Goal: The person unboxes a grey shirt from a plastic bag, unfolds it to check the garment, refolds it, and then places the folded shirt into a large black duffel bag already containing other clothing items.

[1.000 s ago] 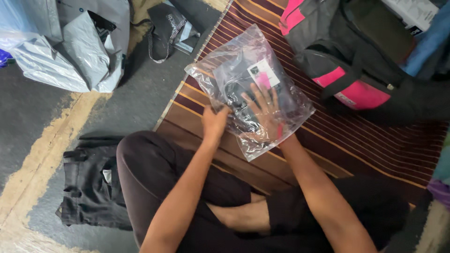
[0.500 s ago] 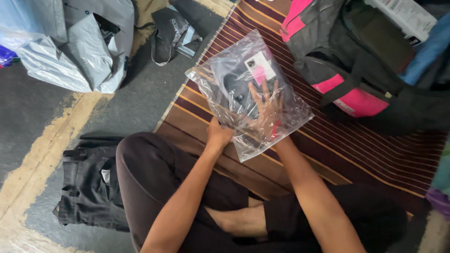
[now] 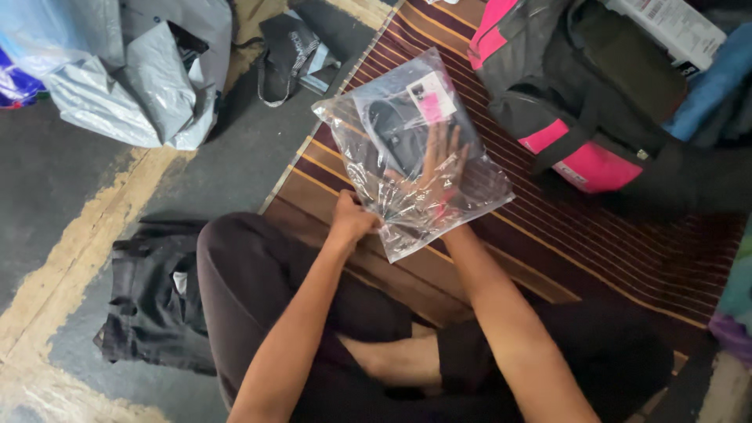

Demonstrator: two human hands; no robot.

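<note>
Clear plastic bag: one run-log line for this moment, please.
left hand: grips clear plastic bag edge | right hand: inside bag, flat on dark garment | bag on striped mat

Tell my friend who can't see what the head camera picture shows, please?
A seated person's right hand is inside a clear plastic bag holding a dark folded item, while the left hand grips the bag's near edge. The bag lies on a striped mat, beside a pink-and-black bag.
</note>
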